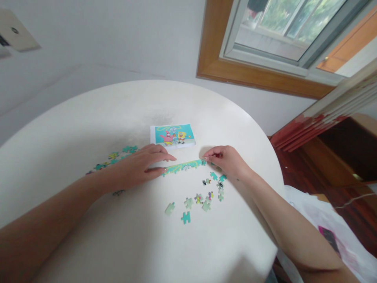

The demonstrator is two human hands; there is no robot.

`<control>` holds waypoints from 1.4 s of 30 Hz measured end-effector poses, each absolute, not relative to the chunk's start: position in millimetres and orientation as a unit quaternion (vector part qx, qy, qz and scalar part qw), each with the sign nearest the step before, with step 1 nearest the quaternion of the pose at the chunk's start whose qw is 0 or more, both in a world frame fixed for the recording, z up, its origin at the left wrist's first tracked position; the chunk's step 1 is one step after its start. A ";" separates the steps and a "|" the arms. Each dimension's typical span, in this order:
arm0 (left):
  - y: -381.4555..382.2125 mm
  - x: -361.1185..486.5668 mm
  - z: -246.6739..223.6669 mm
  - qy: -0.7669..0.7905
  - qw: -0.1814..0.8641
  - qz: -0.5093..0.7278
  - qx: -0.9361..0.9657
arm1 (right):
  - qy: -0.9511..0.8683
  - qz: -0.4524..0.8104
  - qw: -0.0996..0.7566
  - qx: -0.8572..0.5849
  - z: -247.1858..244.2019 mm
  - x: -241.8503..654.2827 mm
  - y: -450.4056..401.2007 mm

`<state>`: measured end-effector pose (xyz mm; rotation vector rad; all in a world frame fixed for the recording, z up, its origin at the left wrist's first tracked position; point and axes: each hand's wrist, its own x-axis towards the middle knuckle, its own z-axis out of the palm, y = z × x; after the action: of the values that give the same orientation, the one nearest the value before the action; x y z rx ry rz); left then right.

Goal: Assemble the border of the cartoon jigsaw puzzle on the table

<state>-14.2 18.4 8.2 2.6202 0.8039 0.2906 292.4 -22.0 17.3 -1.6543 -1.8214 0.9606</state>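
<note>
A joined strip of puzzle pieces [184, 166], teal with yellow lines, lies on the white round table [141, 243]. At its left end my left hand [147, 161] rests with thumb and fingers apart, the thumb touching the strip. My right hand [225, 159] pinches at the strip's right end, by a small teal piece [203, 162]; what its fingertips hold is too small to make out. Behind the strip lies a picture card [174, 135] with a pink and a yellow cartoon figure.
Loose pieces [206, 205] are scattered in front of the strip and below my right hand. More pieces [113, 156] lie beside and partly under my left forearm. Beyond the table are a wall, a wood-framed window [215, 67] and a white plastic bag [309, 212] at right.
</note>
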 end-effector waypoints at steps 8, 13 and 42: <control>17.5 -14.2 9.5 0.288 0.192 0.099 0.933 | -0.739 0.248 0.227 -0.584 20.0 291.3 -21.3; 17.6 -14.4 8.4 0.281 0.190 0.104 0.935 | -0.761 0.227 0.222 -0.566 19.1 290.8 -20.4; 17.9 -15.6 7.7 0.285 0.201 0.103 0.932 | -0.845 0.189 0.199 -0.459 19.5 313.0 -15.4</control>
<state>-15.6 17.9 7.7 2.6022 0.7959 0.2869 313.0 -15.4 19.5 -1.2850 -2.3626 0.5278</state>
